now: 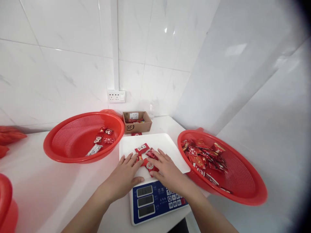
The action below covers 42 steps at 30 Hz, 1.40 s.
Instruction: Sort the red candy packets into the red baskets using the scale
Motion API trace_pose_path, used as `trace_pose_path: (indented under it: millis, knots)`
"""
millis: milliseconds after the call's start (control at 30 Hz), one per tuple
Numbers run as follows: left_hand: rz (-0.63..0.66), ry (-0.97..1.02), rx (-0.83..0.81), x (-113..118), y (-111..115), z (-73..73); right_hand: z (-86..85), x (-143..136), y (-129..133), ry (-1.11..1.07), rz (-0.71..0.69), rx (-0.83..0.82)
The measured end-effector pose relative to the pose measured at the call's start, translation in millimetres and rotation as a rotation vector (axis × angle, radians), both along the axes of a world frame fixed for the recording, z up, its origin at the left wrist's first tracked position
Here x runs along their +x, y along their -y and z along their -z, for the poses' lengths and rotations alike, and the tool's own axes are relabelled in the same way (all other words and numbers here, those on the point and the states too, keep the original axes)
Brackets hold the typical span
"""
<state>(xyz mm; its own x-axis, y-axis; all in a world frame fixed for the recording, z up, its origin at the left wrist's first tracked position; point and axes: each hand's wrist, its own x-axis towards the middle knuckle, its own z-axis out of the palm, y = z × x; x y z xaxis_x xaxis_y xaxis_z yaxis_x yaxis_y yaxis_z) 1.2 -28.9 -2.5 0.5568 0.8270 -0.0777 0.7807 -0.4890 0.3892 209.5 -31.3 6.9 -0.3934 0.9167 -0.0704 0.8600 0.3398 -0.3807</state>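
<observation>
Scale, electronic (159, 202), one: on the white counter (73, 191), blue front panel at 6 o'clock, with three displays (145, 200), figures too faint to read, and a keypad partly behind the right arm.

Tray (167, 144), white, one: atop the scale; reference centre for the clock positions below.

Red packets (141, 148), a small group: around the tray's middle, one with a white label near 12 o'clock, another with a round emblem between the hands.

Left hand (125, 176), one: at 8 o'clock, grip loose, fingers apart, fingertips upon packets, thumb toward the near edge.

Right hand (167, 166), one: at 4 o'clock, grip likewise spread, fingers apart over packets, thumb against the emblem packet.

Left basket (62, 131), red, perforated: between 9 and 10 o'clock, containing several red packets and one whitish packet (94, 149).

Right basket (246, 168), red, perforated: at 3 o'clock, tilted, a packet pile (205, 157) heaped toward its own 10 o'clock.

Carton (137, 127), brown, open: at 11 o'clock, packets inside.

Wall socket (116, 96), white: farther off at 11 o'clock.
</observation>
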Motion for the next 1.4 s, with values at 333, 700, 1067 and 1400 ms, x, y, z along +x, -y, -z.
trace_pose_path:
  millis: [333, 700, 1067, 1400]
  knots:
    - [0.045, 0.013, -0.019, 4, 1, -4.0, 8.4, 9, -12, -0.184, 0.049, -0.012]
    - [0.007, 0.013, 0.113, -2, -6, -2.1, 5.6, 85, 26, -0.258, 0.403, 0.234]
    - [-0.244, 0.092, 0.302, 1, -20, 3.7, 18.8, 153, 68, -0.183, 0.666, -0.022]
    - [-0.259, 0.290, 0.298, 11, 0, -14.8, -14.0, 188, 22, -0.020, 0.335, -0.379]
